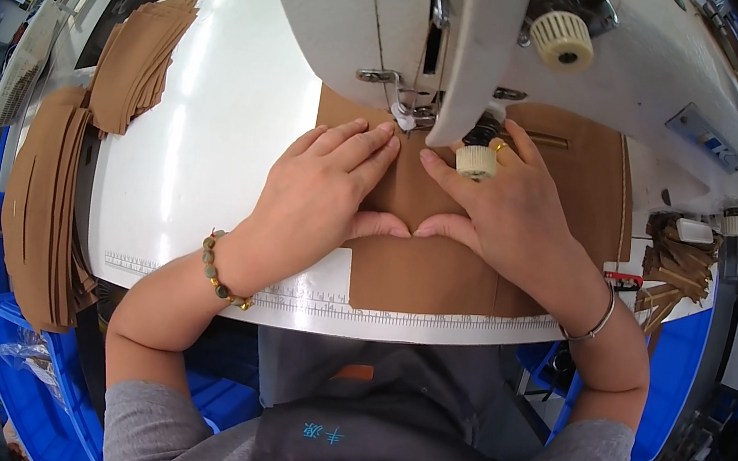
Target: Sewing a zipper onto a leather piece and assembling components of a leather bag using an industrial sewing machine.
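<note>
A brown fabric panel lies on the white sewing table, its upper part under the needle area of a white sewing machine. My left hand rests flat on the panel's left side, fingertips close to the presser foot. On the other side, my right hand lies with fingers spread, beside a cream knob that hides part of it. Both thumbs press on the cloth, their tips almost meeting. Farther right, the fabric has a narrow slit-like opening and a stitched edge.
Stacked brown pieces hang at the table's left edge, with another fanned stack behind. A ruler strip follows the front edge. Red-handled snips and bundled brown scraps lie at right. Blue bins stand below.
</note>
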The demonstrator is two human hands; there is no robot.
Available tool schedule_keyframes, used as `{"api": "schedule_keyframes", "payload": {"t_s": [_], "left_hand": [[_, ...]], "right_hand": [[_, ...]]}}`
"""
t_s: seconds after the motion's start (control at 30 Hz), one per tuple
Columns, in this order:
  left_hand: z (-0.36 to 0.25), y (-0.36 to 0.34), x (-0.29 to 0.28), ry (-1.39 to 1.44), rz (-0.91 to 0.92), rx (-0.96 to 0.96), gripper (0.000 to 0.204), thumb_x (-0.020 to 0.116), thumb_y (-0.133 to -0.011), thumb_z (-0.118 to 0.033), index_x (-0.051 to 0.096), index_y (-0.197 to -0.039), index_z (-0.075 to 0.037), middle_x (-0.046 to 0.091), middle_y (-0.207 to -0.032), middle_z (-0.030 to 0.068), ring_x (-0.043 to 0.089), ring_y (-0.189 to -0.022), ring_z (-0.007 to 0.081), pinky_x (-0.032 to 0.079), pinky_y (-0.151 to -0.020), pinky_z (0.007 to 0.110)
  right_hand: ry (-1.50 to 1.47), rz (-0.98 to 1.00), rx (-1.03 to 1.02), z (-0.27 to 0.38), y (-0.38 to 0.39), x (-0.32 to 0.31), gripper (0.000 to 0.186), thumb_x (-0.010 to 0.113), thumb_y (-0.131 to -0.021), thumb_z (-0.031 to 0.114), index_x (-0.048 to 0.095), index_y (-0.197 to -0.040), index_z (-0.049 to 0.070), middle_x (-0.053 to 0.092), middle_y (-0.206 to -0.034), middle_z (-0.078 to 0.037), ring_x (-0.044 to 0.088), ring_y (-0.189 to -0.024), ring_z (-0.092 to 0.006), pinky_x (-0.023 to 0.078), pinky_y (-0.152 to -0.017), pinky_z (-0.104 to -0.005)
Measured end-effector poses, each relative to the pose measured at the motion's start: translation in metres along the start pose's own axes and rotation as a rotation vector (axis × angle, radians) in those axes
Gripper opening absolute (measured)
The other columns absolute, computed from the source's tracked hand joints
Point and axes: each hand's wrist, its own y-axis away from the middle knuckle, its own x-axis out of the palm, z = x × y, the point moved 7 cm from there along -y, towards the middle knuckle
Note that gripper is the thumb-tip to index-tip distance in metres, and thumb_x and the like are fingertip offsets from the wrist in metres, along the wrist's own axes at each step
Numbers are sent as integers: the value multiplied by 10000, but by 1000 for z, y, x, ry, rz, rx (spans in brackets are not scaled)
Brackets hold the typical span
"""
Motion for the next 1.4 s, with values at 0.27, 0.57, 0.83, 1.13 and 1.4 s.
{"api": "schedule_keyframes", "payload": {"t_s": [0.27, 0.57, 0.83, 1.13, 1.4], "left_hand": [[0, -1, -2, 22, -11, 1, 836, 793, -750, -558, 672, -1349, 12, 649, -1438, 105, 613, -1286, 320, 507, -1066, 414], [1, -1, -1, 40, -20, 1, 807, 766, -800, -564, 683, -1324, 44, 663, -1405, 136, 609, -1312, 329, 480, -1092, 426], [1, -1, -1, 3, -34, 12, 823, 767, -781, -575, 675, -1341, 21, 675, -1377, 123, 618, -1262, 328, 502, -1071, 417], [-1, 0, -2, -13, -42, 18, 814, 772, -778, -573, 684, -1327, 22, 672, -1394, 118, 625, -1241, 320, 506, -1058, 420], [0, 2, -4, 3, -58, 10, 815, 777, -766, -580, 693, -1322, 10, 678, -1393, 114, 628, -1248, 317, 506, -1055, 419]], "right_hand": [[-32, 3, -1, -2, -1, -1, 693, 736, -811, 579, 723, -1319, 106, 724, -1221, -175, 668, -1135, -373, 395, -1188, -569], [-76, -53, -1, -6, -1, -3, 676, 727, -807, 587, 745, -1264, 90, 730, -1238, -175, 676, -1158, -340, 379, -1192, -582], [-233, -541, 346, -62, 0, -55, 223, 748, -930, 373, 841, -965, 174, 731, -754, -40, 688, -686, -279, 563, -731, -406], [-59, -552, 323, -61, 0, -48, 159, 737, -946, 304, 841, -948, 184, 737, -784, -46, 691, -710, -284, 534, -662, -404], [-339, -464, 168, -62, 1, -59, 217, 739, -967, 287, 817, -929, 88, 641, -690, -90, 586, -620, -287, 472, -615, -379]]}}
